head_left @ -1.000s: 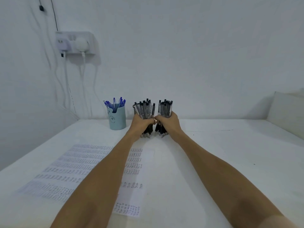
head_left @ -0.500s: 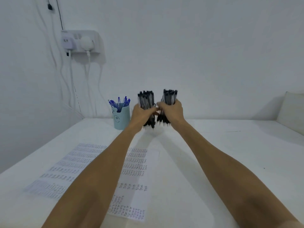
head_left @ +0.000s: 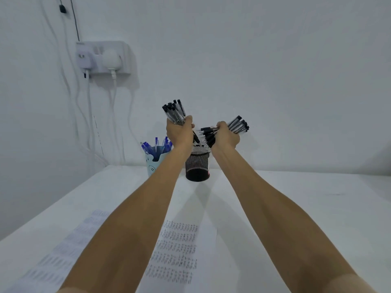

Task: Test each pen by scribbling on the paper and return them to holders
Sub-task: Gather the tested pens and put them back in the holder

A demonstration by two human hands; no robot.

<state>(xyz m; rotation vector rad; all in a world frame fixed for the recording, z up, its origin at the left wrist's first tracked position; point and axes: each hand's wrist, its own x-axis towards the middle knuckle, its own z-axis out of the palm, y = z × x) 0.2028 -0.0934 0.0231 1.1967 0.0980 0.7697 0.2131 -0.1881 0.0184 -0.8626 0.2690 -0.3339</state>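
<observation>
White table point(head_left: 317, 208) against a bare wall: scribbled paper point(head_left: 177, 250) lies at the near edge, a black mesh holder point(head_left: 197, 166) at its 12 o'clock, a blue cup point(head_left: 152, 163) of blue pens point(head_left: 156, 143) at the holder's 9 o'clock. Above the holder, the left hand point(head_left: 178, 132) grips an upright bundle of black pens point(head_left: 174, 112); the right hand point(head_left: 225, 136) grips a second bundle point(head_left: 239, 124), tilted toward 2 o'clock.

Soft, cool, fairly bright, even light. Faint shadows of the forearms point(head_left: 131, 229) cross the white table point(head_left: 317, 208), meeting at the black mesh holder point(head_left: 197, 166) at centre. The wall socket point(head_left: 105, 58) at ten o'clock casts a soft shadow rightward. Edges bow from wide-angle distortion; print on the paper point(head_left: 179, 246) is blurred.
</observation>
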